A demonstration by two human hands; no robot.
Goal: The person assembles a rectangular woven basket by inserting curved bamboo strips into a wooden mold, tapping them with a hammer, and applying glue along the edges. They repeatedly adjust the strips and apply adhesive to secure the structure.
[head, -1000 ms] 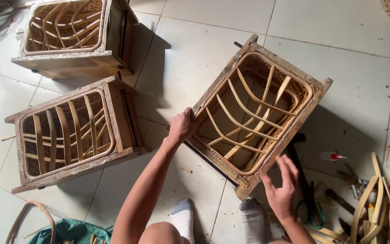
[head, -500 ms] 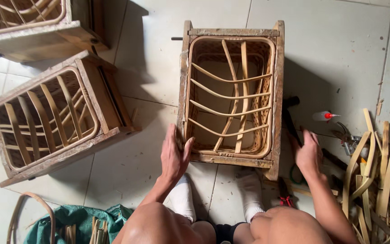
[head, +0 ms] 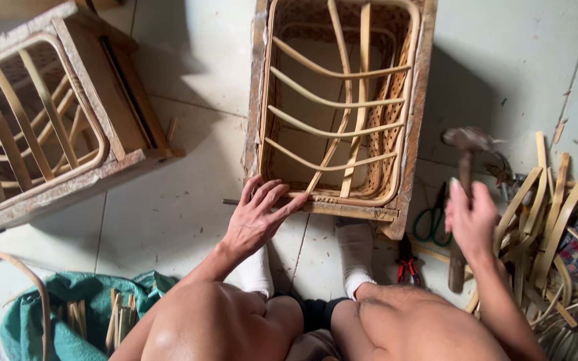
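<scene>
- While the left hand (head: 257, 220) lies flat, fingers spread, on the near rim of the wooden crate (head: 340, 107) on the floor, the right hand (head: 471, 224) is clenched round a hammer (head: 464, 200) raised beside it: a nailing step, I'd judge
- Next calls for a steady, aimed blow at the rim
- Scissors (head: 431, 220), pliers (head: 406, 264) and loose cane strips (head: 550, 214) crowd the right; a 2nd crate (head: 48, 127) sits left

We look steeply down from our head, close above our knees and the tiled floor (head: 188, 200); edges perhaps cropped.
</scene>
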